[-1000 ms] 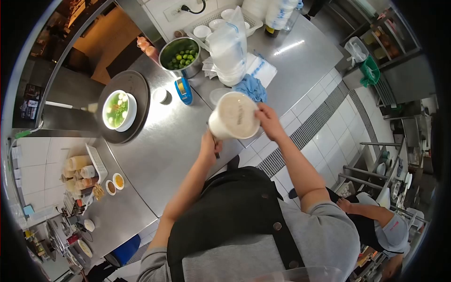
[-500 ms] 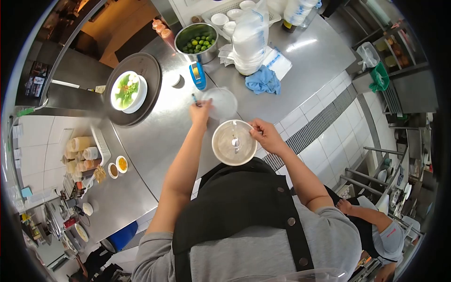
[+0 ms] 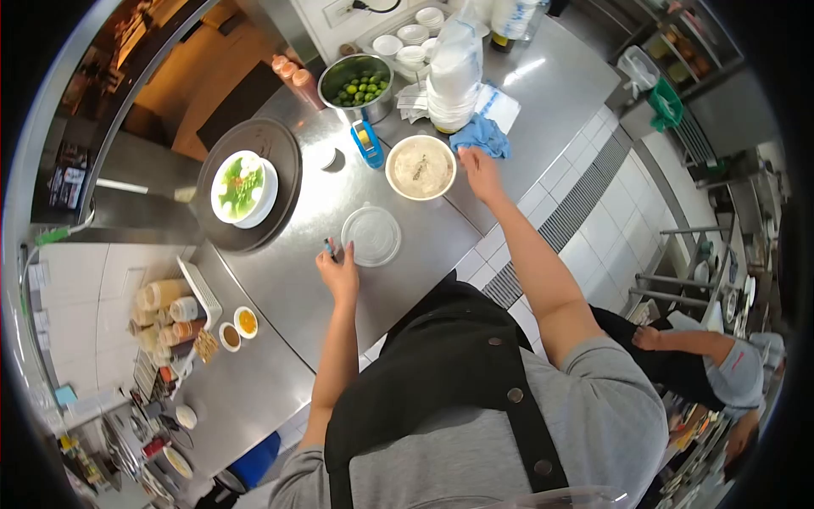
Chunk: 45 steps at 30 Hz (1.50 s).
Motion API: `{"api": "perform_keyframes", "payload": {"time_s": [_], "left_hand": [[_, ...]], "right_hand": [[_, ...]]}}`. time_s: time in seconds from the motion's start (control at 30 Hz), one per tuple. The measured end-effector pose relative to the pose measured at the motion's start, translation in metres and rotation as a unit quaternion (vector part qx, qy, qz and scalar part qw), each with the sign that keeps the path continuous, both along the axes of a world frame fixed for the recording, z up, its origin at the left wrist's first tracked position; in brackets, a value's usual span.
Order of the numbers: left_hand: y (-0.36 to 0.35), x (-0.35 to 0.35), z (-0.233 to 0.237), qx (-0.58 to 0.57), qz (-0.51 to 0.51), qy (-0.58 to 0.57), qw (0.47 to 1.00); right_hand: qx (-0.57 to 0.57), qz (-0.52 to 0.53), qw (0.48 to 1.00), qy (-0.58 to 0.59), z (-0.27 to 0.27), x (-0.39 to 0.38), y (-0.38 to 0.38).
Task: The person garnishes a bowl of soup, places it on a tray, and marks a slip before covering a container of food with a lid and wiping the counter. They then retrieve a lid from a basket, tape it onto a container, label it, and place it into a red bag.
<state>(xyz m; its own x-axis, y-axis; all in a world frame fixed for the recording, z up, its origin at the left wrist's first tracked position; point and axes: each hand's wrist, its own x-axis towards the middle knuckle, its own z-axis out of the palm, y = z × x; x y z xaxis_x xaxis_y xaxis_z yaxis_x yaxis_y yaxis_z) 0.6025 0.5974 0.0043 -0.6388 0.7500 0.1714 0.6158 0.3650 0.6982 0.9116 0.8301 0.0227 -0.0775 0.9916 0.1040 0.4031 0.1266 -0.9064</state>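
Observation:
A paper bowl (image 3: 417,188) with pale contents and dark specks stands on the steel counter. My right hand (image 3: 482,176) is just right of its rim, the fingers loosely bent beside it and close to a crumpled blue cloth (image 3: 481,138); whether they touch either is hard to tell. My left hand (image 3: 339,276) grips a slim dark pen (image 3: 329,248) with a blue part. Its fingertips are at the left edge of a clear round plastic lid (image 3: 373,236), which appears to lie flat on the counter. A blue tape dispenser (image 3: 367,146) stands left of the bowl.
On a round dark tray (image 3: 284,182) sits a white bowl of green soup (image 3: 240,187). Behind are a steel pot of limes (image 3: 360,89), sauce bottles (image 3: 297,78) and stacked containers in plastic (image 3: 454,89). Two sauce cups (image 3: 237,329) stand at left. A co-worker (image 3: 699,356) is at right.
The paper bowl has moved forward from near my body onto the counter, and my right hand has loosened from its rim. My left hand and the lid have come back toward me.

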Motion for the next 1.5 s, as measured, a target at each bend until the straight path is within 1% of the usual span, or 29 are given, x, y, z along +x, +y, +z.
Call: {"api": "perform_keyframes", "payload": {"time_s": [0.03,0.07,0.17,0.27,0.33,0.37,0.4,0.47,0.57,0.63,0.7,0.77,0.83,0.87,0.93,0.97,1.0,1.07,1.13,1.17,1.2,1.27,1.3,1.33,1.37,1.43,1.47,1.5], "left_hand": [[-0.004,-0.001,0.004,0.014,0.005,0.004,1.0],[-0.007,-0.001,0.008,0.027,0.012,0.008,1.0],[-0.01,0.018,0.049,0.012,-0.004,-0.104,0.995],[-0.004,0.037,0.062,0.059,-0.057,-0.122,0.989],[0.005,0.051,0.079,0.084,-0.084,-0.157,0.98],[0.011,0.061,0.086,0.095,-0.096,-0.177,0.975],[0.02,0.069,0.089,0.122,-0.091,-0.172,0.973],[0.032,0.071,0.084,0.112,-0.093,-0.157,0.977],[0.046,0.074,0.07,0.112,-0.065,-0.142,0.981],[0.064,0.085,0.066,0.112,-0.039,-0.147,0.982],[0.074,0.098,0.066,0.094,-0.009,-0.165,0.982],[0.085,0.11,0.064,0.085,-0.006,-0.111,0.99],[0.095,0.121,0.067,0.088,0.01,-0.064,0.994],[0.094,0.121,0.067,0.062,0.036,-0.053,0.996],[0.082,0.108,0.051,-0.016,0.109,0.027,0.994],[0.073,0.101,0.04,-0.056,0.147,0.064,0.986],[0.061,0.094,0.029,-0.06,0.172,0.07,0.981],[0.044,0.083,0.013,-0.069,0.217,0.081,0.97],[0.043,0.084,0.015,-0.039,0.238,0.029,0.97],[0.043,0.084,0.015,-0.024,0.248,0.002,0.969],[0.047,0.086,0.021,-0.033,0.251,0.012,0.967],[0.058,0.093,0.039,-0.011,0.263,-0.024,0.964],[0.063,0.095,0.045,0.0,0.269,-0.042,0.962],[0.061,0.093,0.047,-0.012,0.252,-0.002,0.968],[0.057,0.09,0.046,-0.002,0.244,0.005,0.97],[0.05,0.084,0.046,0.019,0.226,0.023,0.974],[0.046,0.084,0.043,0.045,0.234,-0.005,0.971],[0.04,0.083,0.042,0.027,0.238,0.005,0.971]], "right_hand": [[0.087,-0.031,0.994,-0.062,0.011,0.005,0.008],[0.172,-0.058,0.976,-0.125,0.019,0.009,0.014],[0.248,-0.107,0.919,-0.287,-0.004,0.013,0.03],[0.056,-0.049,0.945,-0.32,0.015,0.004,0.016],[0.024,0.017,0.963,-0.267,0.003,0.001,0.001],[0.036,0.064,0.961,-0.265,0.006,0.002,-0.013],[0.048,0.112,0.957,-0.265,0.009,0.009,-0.027],[0.135,0.225,0.937,-0.23,0.005,0.039,-0.038],[0.16,0.258,0.924,-0.232,0.001,0.108,-0.01],[0.154,0.153,0.935,-0.279,-0.003,0.164,0.037],[0.129,0.041,0.948,-0.287,0.0,0.213,0.096],[0.131,-0.091,0.946,-0.281,-0.004,0.245,0.155],[0.106,-0.114,0.971,-0.18,-0.005,0.245,0.212],[0.094,-0.125,0.979,-0.129,-0.005,0.239,0.239],[0.108,0.021,0.989,-0.103,-0.024,0.207,0.284],[0.125,0.074,0.969,-0.2,-0.025,0.182,0.294],[0.14,0.128,0.936,-0.296,-0.024,0.156,0.299],[0.136,0.139,0.93,-0.312,-0.017,0.124,0.308],[0.157,0.149,0.919,-0.331,-0.025,0.123,0.322],[0.168,0.155,0.912,-0.34,-0.029,0.127,0.327],[0.173,0.15,0.908,-0.35,-0.033,0.138,0.328],[0.189,0.143,0.898,-0.372,-0.035,0.177,0.332],[0.143,0.109,0.899,-0.4,-0.027,0.202,0.337],[0.097,0.074,0.897,-0.425,-0.019,0.234,0.342],[0.059,0.024,0.913,-0.404,-0.027,0.275,0.351],[0.033,-0.119,0.869,-0.48,-0.028,0.336,0.358],[0.01,-0.161,0.864,-0.477,-0.029,0.366,0.366],[-0.013,-0.203,0.857,-0.474,-0.031,0.383,0.374]]}}
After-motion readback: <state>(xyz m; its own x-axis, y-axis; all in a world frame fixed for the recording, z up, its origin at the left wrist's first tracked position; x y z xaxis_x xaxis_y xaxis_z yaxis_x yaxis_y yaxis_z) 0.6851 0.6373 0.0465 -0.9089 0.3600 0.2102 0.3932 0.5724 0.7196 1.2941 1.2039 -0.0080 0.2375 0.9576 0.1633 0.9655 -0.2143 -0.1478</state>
